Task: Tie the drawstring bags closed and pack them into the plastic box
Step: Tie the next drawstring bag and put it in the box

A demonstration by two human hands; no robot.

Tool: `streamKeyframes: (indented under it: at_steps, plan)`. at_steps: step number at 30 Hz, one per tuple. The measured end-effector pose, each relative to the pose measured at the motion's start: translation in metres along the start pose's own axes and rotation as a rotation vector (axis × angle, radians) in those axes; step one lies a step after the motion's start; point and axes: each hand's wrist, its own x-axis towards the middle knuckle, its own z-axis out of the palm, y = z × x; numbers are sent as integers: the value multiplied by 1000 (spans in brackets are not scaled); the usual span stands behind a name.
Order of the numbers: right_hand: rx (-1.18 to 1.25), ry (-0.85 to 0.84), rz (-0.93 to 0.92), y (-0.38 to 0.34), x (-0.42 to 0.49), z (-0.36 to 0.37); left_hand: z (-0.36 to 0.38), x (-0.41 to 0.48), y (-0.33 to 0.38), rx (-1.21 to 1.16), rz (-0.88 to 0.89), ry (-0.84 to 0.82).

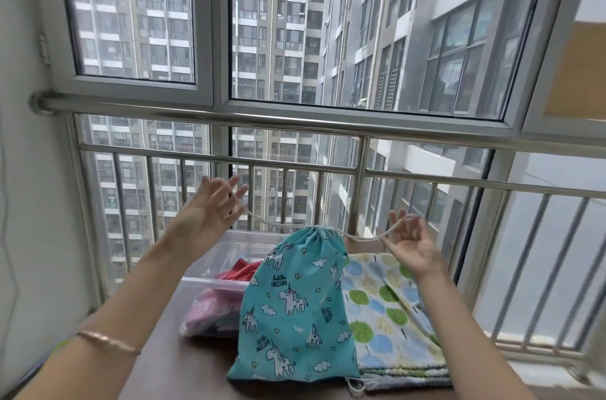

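A teal unicorn drawstring bag lies on the brown table with its mouth cinched shut. Its cream cord runs out to both sides from the mouth. My left hand is raised to the upper left, fingers spread, with the cord hooked over the fingers. My right hand is raised to the right, fingers loosely curled round the other cord end. The clear plastic box stands behind the bag on the left and holds red and pink bags.
A stack of tree-print bags lies to the right of the teal bag. The brown table ends at a steel balcony railing and windows directly behind.
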Motion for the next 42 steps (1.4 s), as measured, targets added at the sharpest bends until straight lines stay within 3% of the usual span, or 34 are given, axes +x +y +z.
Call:
streamKeyframes:
  at_steps: [4, 6, 9, 11, 15, 18, 23, 27, 28, 32, 34, 36, 39, 42]
  plan:
    - [-182, -92, 116, 31, 4, 36, 37, 7, -10, 40, -42, -108]
    - [-613, -154, 161, 48, -1, 59, 61, 7, -11, 170, -75, -175]
    - [-1505, -316, 181, 79, -14, 93, 96, 7, -8, 484, -83, -352]
    - [-1718, -462, 247, 94, -28, 111, 111, 12, -7, 620, -81, -428]
    - [-1605, -708, 333, 97, -47, 128, 119, 27, -13, 740, -135, -401]
    - [-1490, -626, 263, 98, -50, 131, 113, 26, -28, 1009, -230, -376]
    - [-1307, -495, 164, 94, -51, 130, 105, 10, -57, 1311, 128, -317]
    - [-1330, -466, -2, 93, -50, 125, 92, 9, -59, 1681, 355, -177]
    - [-1346, -443, -38, 92, -49, 123, 91, 9, -57, 1669, 332, -192]
    - [-1440, -341, -73, 84, -50, 121, 88, 7, -40, 1236, -225, -284]
    - [-1471, -330, -47, 80, -53, 124, 82, 8, -34, 1052, -357, -314]
    - [-1560, -426, -36, 77, -55, 123, 79, 10, -30, 954, -392, -359]
    - [-1708, -560, -102, 80, -62, 123, 86, 5, -22, 1044, -407, -442]
    - [-1577, -558, -40, 78, -61, 123, 97, 0, -15, 1220, -264, -380]
